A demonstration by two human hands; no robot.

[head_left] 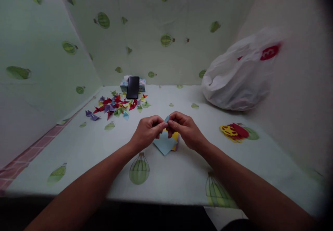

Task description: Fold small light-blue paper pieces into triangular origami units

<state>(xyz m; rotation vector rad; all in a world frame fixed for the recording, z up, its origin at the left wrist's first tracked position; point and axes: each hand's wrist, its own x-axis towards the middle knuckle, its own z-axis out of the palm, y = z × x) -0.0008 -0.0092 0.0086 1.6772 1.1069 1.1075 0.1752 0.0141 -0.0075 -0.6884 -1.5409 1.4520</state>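
Between my hands is a small folded piece of light blue paper (167, 119), pinched from both sides and mostly covered by fingertips. My left hand (149, 128) is closed on its left side, thumb against the index finger. On the other side my right hand (186, 126) grips it the same way. Just below the hands, a light blue paper square (164, 145) lies on the table with one corner toward me. Yellow paper (174, 146) sticks out from under it, with a purple edge showing.
Several colourful folded paper figures (114, 106) lie in a heap at the back left. Behind them a black phone (133, 87) leans on a tissue box (142, 84). A white plastic bag (234, 74) stands at the back right, with red and yellow cut-outs (235, 132) in front of it.
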